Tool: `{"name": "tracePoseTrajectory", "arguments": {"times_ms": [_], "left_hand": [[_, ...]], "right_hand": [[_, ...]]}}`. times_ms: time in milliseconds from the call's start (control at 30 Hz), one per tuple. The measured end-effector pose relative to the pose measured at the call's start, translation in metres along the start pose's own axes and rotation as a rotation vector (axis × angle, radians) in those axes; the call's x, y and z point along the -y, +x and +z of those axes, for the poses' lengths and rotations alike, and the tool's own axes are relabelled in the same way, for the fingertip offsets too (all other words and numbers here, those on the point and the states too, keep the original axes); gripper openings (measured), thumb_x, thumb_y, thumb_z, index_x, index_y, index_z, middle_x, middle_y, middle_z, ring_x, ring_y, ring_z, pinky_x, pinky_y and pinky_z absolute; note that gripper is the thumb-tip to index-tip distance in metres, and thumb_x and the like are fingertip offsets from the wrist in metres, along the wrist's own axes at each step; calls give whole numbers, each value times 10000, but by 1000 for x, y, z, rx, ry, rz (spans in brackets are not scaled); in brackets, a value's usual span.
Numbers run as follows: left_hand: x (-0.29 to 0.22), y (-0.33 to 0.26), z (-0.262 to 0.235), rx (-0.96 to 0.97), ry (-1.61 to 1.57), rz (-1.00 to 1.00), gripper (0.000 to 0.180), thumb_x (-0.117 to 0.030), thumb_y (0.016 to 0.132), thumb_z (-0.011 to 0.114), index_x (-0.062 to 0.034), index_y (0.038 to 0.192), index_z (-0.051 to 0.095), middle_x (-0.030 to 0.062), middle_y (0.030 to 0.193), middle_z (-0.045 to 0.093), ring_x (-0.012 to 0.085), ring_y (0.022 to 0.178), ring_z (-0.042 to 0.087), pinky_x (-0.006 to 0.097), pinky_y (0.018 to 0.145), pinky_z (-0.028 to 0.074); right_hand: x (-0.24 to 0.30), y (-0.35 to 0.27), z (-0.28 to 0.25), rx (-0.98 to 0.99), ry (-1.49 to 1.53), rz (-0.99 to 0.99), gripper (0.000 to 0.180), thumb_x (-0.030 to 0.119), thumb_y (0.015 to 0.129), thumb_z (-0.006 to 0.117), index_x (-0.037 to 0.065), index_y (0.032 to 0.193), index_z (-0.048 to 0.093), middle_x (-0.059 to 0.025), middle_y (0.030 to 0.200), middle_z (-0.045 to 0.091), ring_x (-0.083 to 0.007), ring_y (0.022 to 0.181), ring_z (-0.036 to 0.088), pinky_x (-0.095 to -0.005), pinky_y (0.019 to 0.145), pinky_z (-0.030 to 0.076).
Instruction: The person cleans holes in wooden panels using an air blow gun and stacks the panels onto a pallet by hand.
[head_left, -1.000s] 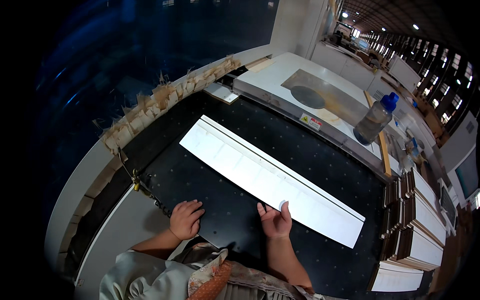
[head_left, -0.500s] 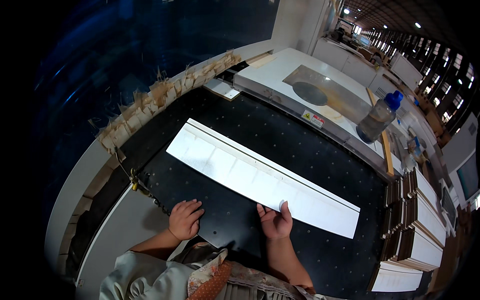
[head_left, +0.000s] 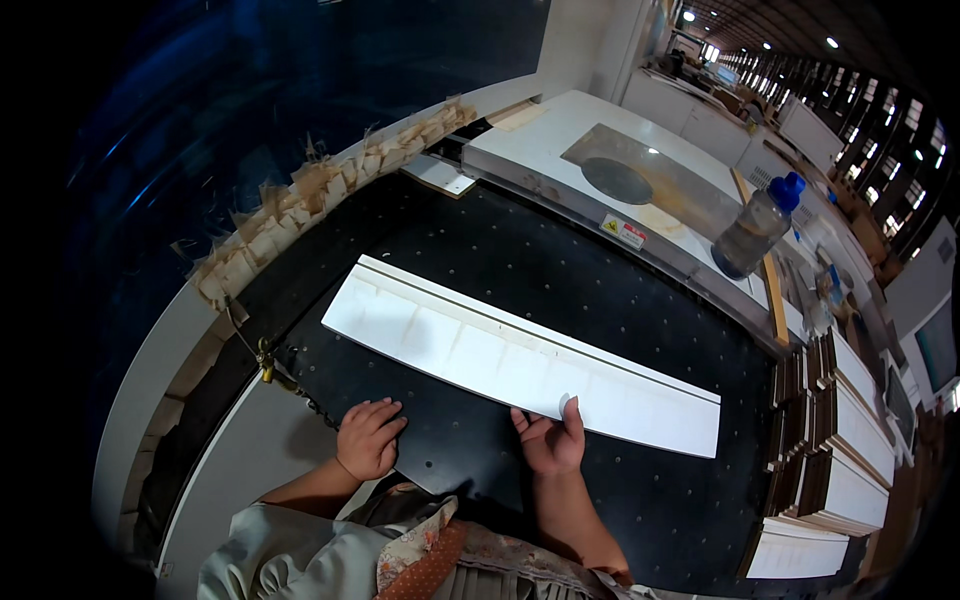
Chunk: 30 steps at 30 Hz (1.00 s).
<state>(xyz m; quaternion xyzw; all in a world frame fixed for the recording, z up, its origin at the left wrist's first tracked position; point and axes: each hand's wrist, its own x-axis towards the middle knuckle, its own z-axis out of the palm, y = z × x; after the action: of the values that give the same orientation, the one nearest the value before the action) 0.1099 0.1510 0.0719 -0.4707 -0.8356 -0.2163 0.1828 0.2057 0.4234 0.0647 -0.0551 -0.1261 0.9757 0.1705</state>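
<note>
A long white board (head_left: 480, 345) with a dark groove along its far side lies across the black perforated table (head_left: 560, 250). Its near edge is between the thumb and fingers of my right hand (head_left: 553, 445): the thumb rests on top, and the fingertips reach in at the edge. My left hand (head_left: 369, 440) lies palm down near the table's front left edge, fingers stretched out. It holds nothing and is apart from the board.
Stacked white boards with brown edges (head_left: 850, 430) stand at the right. Behind the table is a white machine bed (head_left: 690, 180) carrying a blue-capped bottle (head_left: 755, 235). Ragged tan strips (head_left: 300, 200) line the blue-windowed machine at the left; a small brass clip (head_left: 265, 365) hangs nearby.
The white board has turned slightly: its left end has come nearer to me and its right end has swung away. Both hands are almost where they were.
</note>
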Motion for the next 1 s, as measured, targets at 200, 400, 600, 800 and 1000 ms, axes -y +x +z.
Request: {"name": "tracePoseTrajectory", "arguments": {"times_ms": [200, 400, 600, 800, 1000], "left_hand": [[2, -1, -1, 6, 4, -8, 296, -135, 677, 533, -90, 951, 636, 95, 1122, 580, 256, 1084, 527, 427, 919, 371], [6, 4, -6, 27, -103, -55, 277, -126, 673, 581, -92, 942, 633, 76, 1065, 588, 249, 1032, 539, 411, 896, 370], [58, 76, 3, 97, -15, -193, 412, -131, 700, 608, -68, 1105, 558, 134, 1213, 486, 303, 1163, 434, 422, 932, 350], [190, 179, 54, -6, 11, -520, 582, -206, 766, 622, -40, 1280, 405, 142, 1399, 316, 302, 1335, 237, 466, 1067, 234], [272, 268, 98, 338, 129, -805, 800, -547, 816, 496, -70, 1408, 247, 134, 1493, 128, 277, 1386, 67, 456, 1102, 129]], "right_hand": [[2, 1, 11, -89, -76, -79, 535, 298, 853, 586, 75, 1291, 374, -113, 1254, 493, -295, 1121, 499, -449, 893, 439], [16, -2, 1, -112, -131, -183, 517, 255, 880, 545, 43, 1309, 349, -123, 1289, 467, -307, 1184, 453, -480, 979, 376], [59, -37, -33, -7, -99, -411, 493, 205, 892, 504, 18, 1322, 355, -138, 1360, 406, -310, 1270, 359, -491, 1065, 263], [77, -126, -47, -336, -287, -701, 514, 328, 904, 498, -9, 1280, 405, -150, 1301, 464, -264, 1187, 447, -399, 1001, 357], [68, -187, -28, -654, -813, -1110, 528, 25, 767, 611, -3, 1262, 429, -171, 1193, 529, -248, 1027, 534, -327, 884, 440]]}}
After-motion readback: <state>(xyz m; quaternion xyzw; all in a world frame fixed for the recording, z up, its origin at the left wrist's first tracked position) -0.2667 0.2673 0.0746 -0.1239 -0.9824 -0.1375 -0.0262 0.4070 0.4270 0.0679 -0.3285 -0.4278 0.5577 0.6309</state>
